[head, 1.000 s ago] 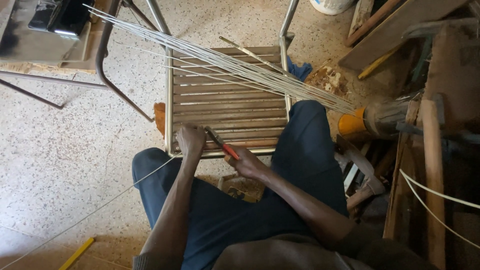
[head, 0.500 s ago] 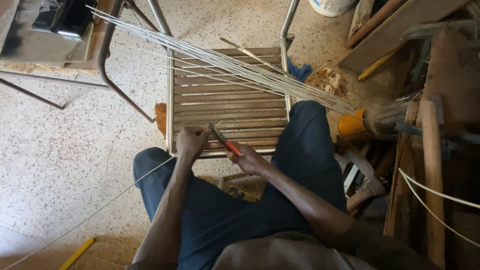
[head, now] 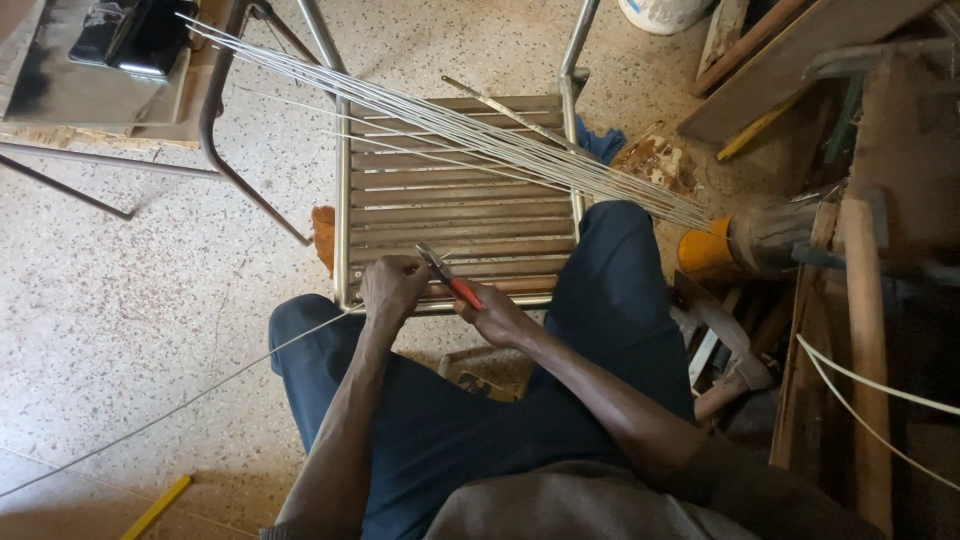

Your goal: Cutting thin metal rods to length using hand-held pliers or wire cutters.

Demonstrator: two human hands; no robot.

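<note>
Item, wire job in progress: my left hand [head: 392, 287] is pinching one thin wire [head: 170, 410], right hand [head: 497, 318] is gripping red-handled pliers [head: 450, 279] w/ tips at it by the slatted chair seat [head: 460, 200]; wire bundle [head: 450, 130] is lying untouched, so most seems left.

Slatted chair [head: 455, 205] w/ rod bundle [head: 450, 130]

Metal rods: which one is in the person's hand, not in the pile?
The single thin rod running from the left hand down-left across the floor. The other rods lie bundled diagonally over the slatted chair, untouched.
</note>
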